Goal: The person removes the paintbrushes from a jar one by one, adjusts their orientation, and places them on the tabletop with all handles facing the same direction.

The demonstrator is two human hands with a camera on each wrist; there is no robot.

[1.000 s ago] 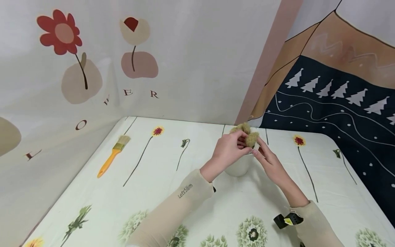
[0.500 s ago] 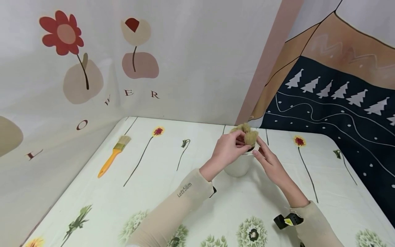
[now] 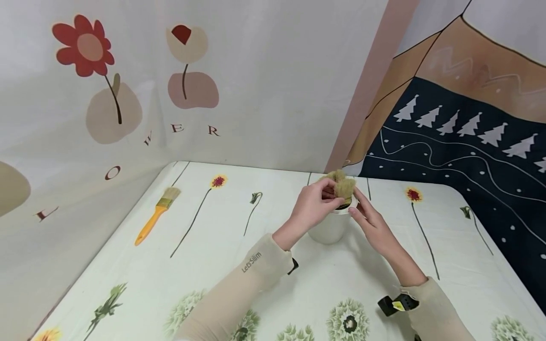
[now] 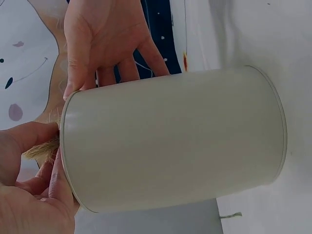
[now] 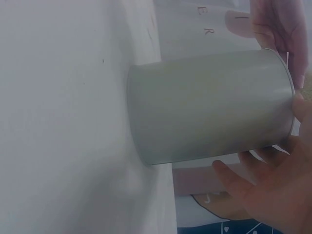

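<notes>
A pale cylindrical canister [image 3: 327,229] stands upright on the table. Tan bristles of paintbrushes rise from its mouth, one paintbrush [image 3: 344,188] nearest me. My left hand [image 3: 310,204] pinches that paintbrush just below its bristles, over the rim. At the canister's right side, my right hand [image 3: 373,225] holds the rim between thumb and fingers. In the left wrist view, bristles [image 4: 44,148] show between the left thumb and fingers. The right wrist view has the right hand [image 5: 278,190] around the rim end of the canister [image 5: 209,107]. The brush handles are hidden inside.
A paintbrush [image 3: 157,215] with an orange handle lies at the table's left side. The white tablecloth [image 3: 222,265] has printed flowers. Behind it hang a pale printed curtain [image 3: 264,94] and a dark tree-patterned cloth [image 3: 460,137].
The nearest bristles have shifted slightly left and become more upright with my left hand. More of the canister's mouth and the brush below its bristles shows. My right hand stays at the rim.
</notes>
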